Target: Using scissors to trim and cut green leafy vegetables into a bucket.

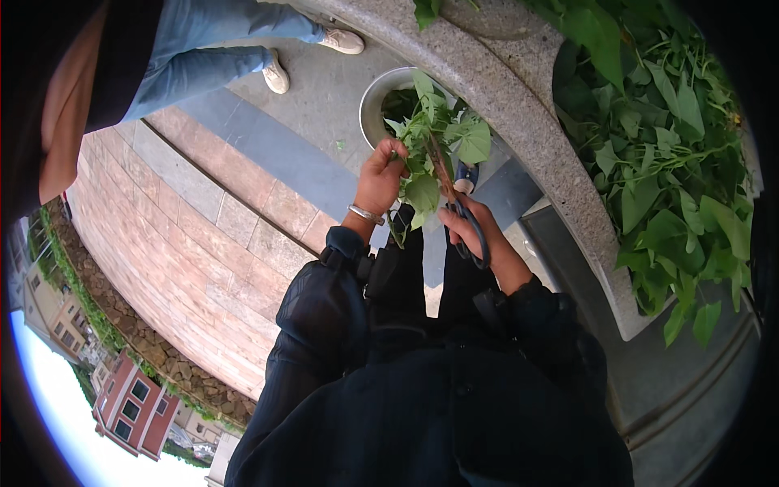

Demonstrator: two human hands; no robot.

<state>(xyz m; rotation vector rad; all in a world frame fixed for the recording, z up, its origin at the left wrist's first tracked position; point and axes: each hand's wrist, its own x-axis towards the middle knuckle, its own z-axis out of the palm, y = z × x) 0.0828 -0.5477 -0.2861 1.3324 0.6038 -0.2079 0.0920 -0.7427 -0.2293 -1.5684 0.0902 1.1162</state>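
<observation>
My left hand, with a silver bracelet at the wrist, is closed on a bunch of leafy green stems. To its right, my right hand holds scissors by their dark looped handles. Their brownish, rusty-looking blades point up and away from me, against the leaves; how far apart the blades are cannot be told. Beyond both hands a round metal pot stands on the pavement with green leaves inside, partly hidden by the bunch.
A curved stone slab runs along the right side, with a large heap of leafy green vines on it. A person in jeans and light shoes stands at the upper left. Stone paving stretches left to a low rock wall.
</observation>
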